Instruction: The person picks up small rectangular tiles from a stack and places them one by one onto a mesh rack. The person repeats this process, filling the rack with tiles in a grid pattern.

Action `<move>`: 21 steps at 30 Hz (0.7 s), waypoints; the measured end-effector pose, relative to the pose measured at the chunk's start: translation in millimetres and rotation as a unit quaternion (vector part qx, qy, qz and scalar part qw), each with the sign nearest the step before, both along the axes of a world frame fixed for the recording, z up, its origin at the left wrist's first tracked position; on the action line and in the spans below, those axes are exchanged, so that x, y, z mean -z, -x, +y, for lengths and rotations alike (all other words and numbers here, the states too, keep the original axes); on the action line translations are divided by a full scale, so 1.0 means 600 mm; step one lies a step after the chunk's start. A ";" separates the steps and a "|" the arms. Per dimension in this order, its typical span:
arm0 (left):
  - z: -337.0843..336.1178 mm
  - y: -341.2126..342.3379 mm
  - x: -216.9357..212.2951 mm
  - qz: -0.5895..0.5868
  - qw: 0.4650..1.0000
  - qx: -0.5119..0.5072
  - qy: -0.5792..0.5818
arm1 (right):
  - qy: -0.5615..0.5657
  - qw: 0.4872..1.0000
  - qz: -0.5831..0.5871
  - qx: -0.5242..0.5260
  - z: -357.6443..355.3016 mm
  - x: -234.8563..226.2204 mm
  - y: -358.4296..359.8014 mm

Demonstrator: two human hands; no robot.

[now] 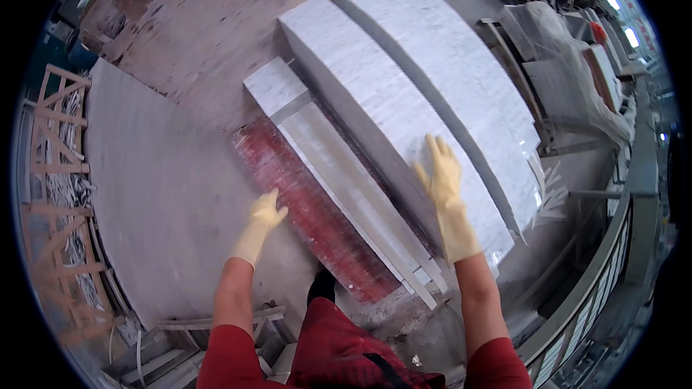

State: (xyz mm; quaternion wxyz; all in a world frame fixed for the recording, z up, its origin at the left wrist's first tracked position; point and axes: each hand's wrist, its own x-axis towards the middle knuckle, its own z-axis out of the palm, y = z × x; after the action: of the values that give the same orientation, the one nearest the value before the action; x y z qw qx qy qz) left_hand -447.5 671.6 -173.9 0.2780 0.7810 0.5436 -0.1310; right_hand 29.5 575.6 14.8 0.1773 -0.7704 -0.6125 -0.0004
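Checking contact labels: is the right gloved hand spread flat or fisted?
Spread flat: the right gloved hand shows open, extended fingers against the white marble slab.

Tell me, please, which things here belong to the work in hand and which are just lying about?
In hand:
- right hand flat on the white marble slab
- left hand at the red board
- narrow stone strips between them

Lying about:
- wooden crate frames
- large grey slab
- plastic-wrapped stack

Bare floor [166, 194] open leftward; stacked marble slabs [404, 101] block right; wooden crate [54, 173] far left.
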 end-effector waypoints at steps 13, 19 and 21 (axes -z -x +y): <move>0.480 -0.288 0.030 0.066 0.947 0.081 -0.304 | 0.079 0.996 -0.012 0.027 0.178 0.054 0.000; 0.556 -0.349 0.060 0.154 0.942 0.116 -0.274 | 0.084 0.995 -0.030 0.033 0.177 0.057 -0.002; 0.563 -0.347 0.066 0.146 0.939 0.120 -0.287 | 0.078 0.996 -0.041 0.031 0.175 0.064 -0.002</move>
State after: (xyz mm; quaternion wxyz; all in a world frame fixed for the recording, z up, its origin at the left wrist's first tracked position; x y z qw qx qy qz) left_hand -239.6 1009.5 -213.5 -0.0582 0.8596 0.4947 -0.1142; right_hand 31.0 680.3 -23.3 0.0915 -0.7996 -0.5935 0.0102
